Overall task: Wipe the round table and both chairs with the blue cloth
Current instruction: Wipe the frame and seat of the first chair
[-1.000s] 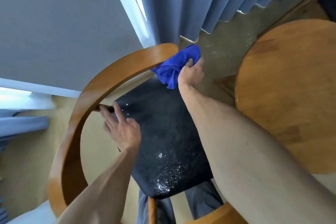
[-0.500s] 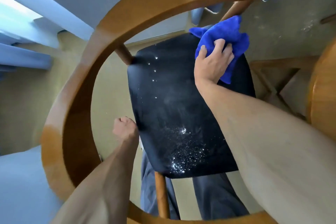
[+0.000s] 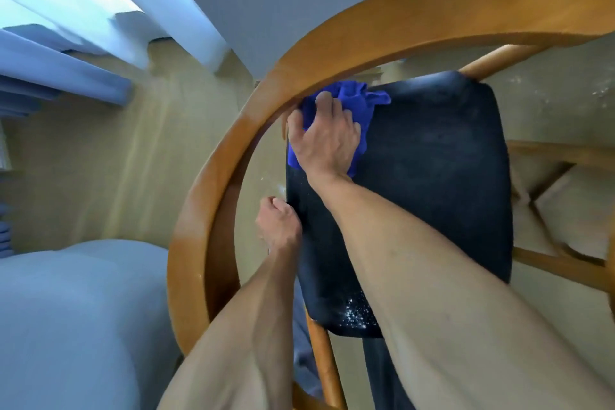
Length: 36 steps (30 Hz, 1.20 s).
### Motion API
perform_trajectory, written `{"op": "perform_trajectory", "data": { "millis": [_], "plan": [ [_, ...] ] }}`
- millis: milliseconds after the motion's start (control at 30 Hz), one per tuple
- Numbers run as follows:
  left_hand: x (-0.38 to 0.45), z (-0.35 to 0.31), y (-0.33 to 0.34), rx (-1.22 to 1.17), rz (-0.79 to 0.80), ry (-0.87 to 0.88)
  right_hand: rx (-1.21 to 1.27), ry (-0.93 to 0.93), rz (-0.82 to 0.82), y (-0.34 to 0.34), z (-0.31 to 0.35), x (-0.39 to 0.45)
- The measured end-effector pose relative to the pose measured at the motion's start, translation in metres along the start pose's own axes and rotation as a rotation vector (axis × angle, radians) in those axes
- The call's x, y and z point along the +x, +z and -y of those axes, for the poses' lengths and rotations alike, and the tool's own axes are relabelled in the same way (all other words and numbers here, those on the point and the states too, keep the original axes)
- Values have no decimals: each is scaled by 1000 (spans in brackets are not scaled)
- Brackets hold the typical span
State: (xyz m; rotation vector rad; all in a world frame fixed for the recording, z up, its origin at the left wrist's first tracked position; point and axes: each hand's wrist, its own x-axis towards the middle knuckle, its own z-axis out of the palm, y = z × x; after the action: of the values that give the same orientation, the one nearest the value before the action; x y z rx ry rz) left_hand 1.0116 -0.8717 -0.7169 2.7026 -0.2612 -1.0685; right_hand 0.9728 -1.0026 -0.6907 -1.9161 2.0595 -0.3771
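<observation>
I look straight down through the curved wooden back rail (image 3: 366,33) of a chair onto its black seat (image 3: 432,176). My right hand (image 3: 327,138) presses the bunched blue cloth (image 3: 352,100) on the seat's far left corner, fingers curled over it, just under the rail. My left hand (image 3: 278,225) is a loose fist at the seat's left edge; whether it grips the edge I cannot tell. White specks (image 3: 357,314) lie on the seat's near edge. The round table is out of view.
Wooden cross-braces (image 3: 552,210) of a table base or another chair show at the right. A pale grey bed or cushion (image 3: 73,319) fills the lower left. Blue curtains (image 3: 60,76) hang at the upper left. My trouser legs (image 3: 376,369) stand below the seat.
My right hand slid the cloth from the seat's far right corner to its far left corner. The view shifted, so the seat sits further right. My left hand stays by the seat's left edge.
</observation>
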Motion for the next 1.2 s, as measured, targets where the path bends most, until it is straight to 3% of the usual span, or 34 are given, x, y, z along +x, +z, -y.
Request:
{"op": "perform_trajectory", "data": {
  "millis": [133,233,300,433,567,633,867,1067,1200],
  "plan": [
    [2,2,-4,-19,-24,-29,-169,-160,21,-2,-25,23],
    [-2,2,2,-15,-36,-5,-143,-156,203,0,-39,12],
    [-8,0,8,32,-35,65,-198,-183,280,5,-47,6],
    [-15,-6,18,91,-112,215,-236,-164,263,4,-51,9],
    [-15,-19,28,242,-215,495,-238,-138,351,-2,-44,14],
    [-18,-36,33,277,-212,509,-198,-147,373,-9,-46,23],
    [-39,-90,56,226,-238,579,-100,-60,306,-40,-112,69],
    [-64,-113,82,293,-231,667,-89,195,156,-79,-193,92],
    [-91,-113,105,353,-147,720,-80,127,188,-91,-218,87]
  ]
}}
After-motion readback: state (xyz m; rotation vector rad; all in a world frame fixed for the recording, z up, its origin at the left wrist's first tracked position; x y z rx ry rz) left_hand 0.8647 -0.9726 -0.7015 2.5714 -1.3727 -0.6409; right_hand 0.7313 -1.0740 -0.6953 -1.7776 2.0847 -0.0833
